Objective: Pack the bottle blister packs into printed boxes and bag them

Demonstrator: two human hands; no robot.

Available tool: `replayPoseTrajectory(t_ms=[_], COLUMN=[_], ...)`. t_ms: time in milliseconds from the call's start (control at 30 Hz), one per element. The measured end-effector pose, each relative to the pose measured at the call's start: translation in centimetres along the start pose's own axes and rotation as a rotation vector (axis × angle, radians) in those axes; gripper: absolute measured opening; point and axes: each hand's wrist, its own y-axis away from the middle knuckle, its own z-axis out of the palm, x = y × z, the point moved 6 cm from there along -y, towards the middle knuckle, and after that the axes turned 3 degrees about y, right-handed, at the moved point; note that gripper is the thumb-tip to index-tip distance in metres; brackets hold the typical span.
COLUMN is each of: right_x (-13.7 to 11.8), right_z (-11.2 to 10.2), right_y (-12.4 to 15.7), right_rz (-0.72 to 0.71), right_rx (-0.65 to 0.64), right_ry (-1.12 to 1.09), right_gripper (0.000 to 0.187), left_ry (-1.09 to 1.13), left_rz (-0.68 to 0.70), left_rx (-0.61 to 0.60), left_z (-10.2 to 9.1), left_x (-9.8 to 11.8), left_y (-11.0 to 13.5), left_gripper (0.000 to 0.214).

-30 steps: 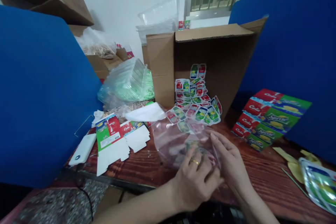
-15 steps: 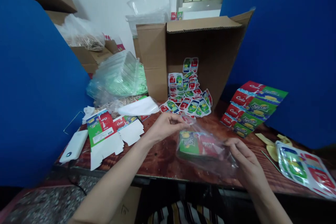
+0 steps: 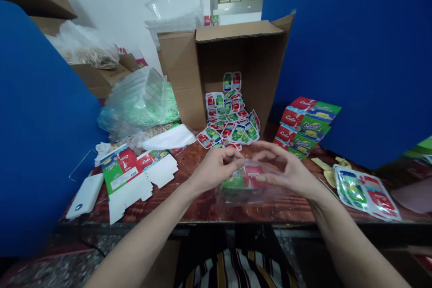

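Fingers (image 3: 236, 162) of the left hand (image 3: 211, 171) are pinching the film of a clear plastic bag (image 3: 229, 199) lying on the table (image 3: 202, 211) just in front of the person. Fingers of the right hand (image 3: 292, 171) are curving over the bag's other side, thumb and forefinger standing apart; whether they are gripping any film, I cannot tell. Inside the bag, a red and green printed carton (image 3: 248, 181) is resting between the two hands.

Behind, a big cardboard box (image 3: 180, 76) is lying with its mouth facing the person. It is holding a heap of bottle-printed cutouts (image 3: 216, 104), some of which are spilling out onto the table. Further left, another plastic wrapper is enclosing stacked clear trays (image 3: 145, 92), and a smaller cardboard box (image 3: 97, 78) is carrying a translucent bag of pale strands (image 3: 94, 51).
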Motion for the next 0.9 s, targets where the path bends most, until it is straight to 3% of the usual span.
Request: replayPoseTrajectory(t_ms=[100, 200, 267, 400, 567, 733, 900], right_x=[0.3, 0.9, 1.1, 1.0, 1.9, 1.9, 1.0], right_z=[1.6, 2.5, 3.1, 3.2, 2.1, 3.0, 2.2], right_y=[-0.5, 0.0, 0.8, 2.3, 3.3, 5.1, 6.3], right_rz=[0.072, 0.089, 0.078, 0.037, 0.013, -0.044, -0.102], right_rx=[-0.068, -0.122, -0.226, -0.370, -0.318, -0.439, -0.217], right_ry=[-0.053, -0.118, -0.140, -0.082, 0.113, 0.095, -0.108], right_gripper=[0.029, 0.021, 0.019, 0.022, 0.027, 0.044, 0.057], left_ry=[-0.002, -0.008, 0.024, 0.132, 0.096, 0.125, 0.246], left_rz=[0.048, 0.036, -0.004, -0.053, -0.084, -0.147, -0.147], left_rx=[0.071, 0.102, 0.113, 0.111, 0.014, -0.126, -0.181], left_z=[-0.2, -0.7, -0.9, -1.0, -0.6, 0.2, 0.0], left_x=[0.4, 0.1, -0.2, -0.3, -0.3, -1.1, -2.4], left_y=[-0.1, -0.2, -0.1, 0.1, 1.1, 2.5, 3.0], left_gripper=[0.025, 0.029, 0.033, 0.035, 0.032, 0.031, 0.037])
